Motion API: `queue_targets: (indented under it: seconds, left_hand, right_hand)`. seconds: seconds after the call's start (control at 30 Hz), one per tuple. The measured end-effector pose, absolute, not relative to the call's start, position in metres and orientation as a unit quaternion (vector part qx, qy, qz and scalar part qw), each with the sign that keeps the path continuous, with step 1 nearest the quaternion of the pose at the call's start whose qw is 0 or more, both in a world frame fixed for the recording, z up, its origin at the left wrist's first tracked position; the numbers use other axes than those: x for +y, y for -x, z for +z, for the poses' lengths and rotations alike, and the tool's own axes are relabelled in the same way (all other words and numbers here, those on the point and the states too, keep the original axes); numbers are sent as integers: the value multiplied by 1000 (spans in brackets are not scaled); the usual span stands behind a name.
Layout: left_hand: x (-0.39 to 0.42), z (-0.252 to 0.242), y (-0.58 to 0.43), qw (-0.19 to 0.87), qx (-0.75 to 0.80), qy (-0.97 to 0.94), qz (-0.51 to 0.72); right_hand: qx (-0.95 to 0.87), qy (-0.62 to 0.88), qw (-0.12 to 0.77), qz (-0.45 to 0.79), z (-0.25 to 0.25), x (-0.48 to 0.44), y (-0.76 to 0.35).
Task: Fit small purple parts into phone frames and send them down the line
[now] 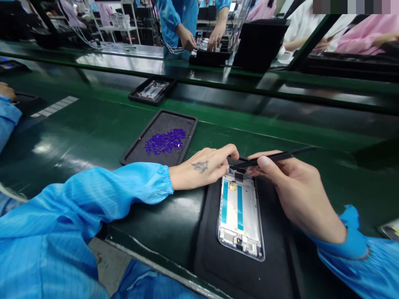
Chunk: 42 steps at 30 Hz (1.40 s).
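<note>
A silver phone frame with two teal strips lies on a black mat, its far end under my fingers. Black tweezers are held in my right hand, with their tips over the far end of the frame. My left hand reaches across to the frame's far left corner, fingers bent and drawn together; whatever is between its fingertips is hidden. Beyond my left wrist sits a black tray with many tiny purple parts scattered in it.
Farther back on the green bench is a small black tray with another phone frame. A strip of pale labels lies to the left. A co-worker's sleeve shows at the left edge; another person's hands work beyond the rail.
</note>
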State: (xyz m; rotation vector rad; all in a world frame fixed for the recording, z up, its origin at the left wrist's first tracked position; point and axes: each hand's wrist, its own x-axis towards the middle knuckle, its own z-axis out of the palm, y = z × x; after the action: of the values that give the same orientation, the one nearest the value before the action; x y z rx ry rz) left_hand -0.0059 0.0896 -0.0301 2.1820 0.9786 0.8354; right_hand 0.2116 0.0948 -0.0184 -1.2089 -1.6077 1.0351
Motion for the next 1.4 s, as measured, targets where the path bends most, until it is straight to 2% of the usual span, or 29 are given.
queue_targets:
  seconds: [0.17,0.47,0.6,0.8,1.17,1.4]
  left_hand:
    - [100,-31,8,373,394,-769,339]
    - [102,-33,5,428,413,-718,361]
    - [96,-28,5,393,427,-733,354]
    - [90,-29,5,283,403,-806,329]
    - [89,-35,7,244,372,-844,298]
    - [88,-34,7,260,367,-836,313]
  right_hand:
    - [-568,476,478,472,-18,97,-213]
    - [-561,480,482,473,-16,95,-210]
    - [-607,479,469,426,-17,93,-212]
    - [-707,485,400,322,-18,90,-215]
    - [-656,490,401,411,-24,96,-215]
    - [-642,502,391,428,-25,95,-213]
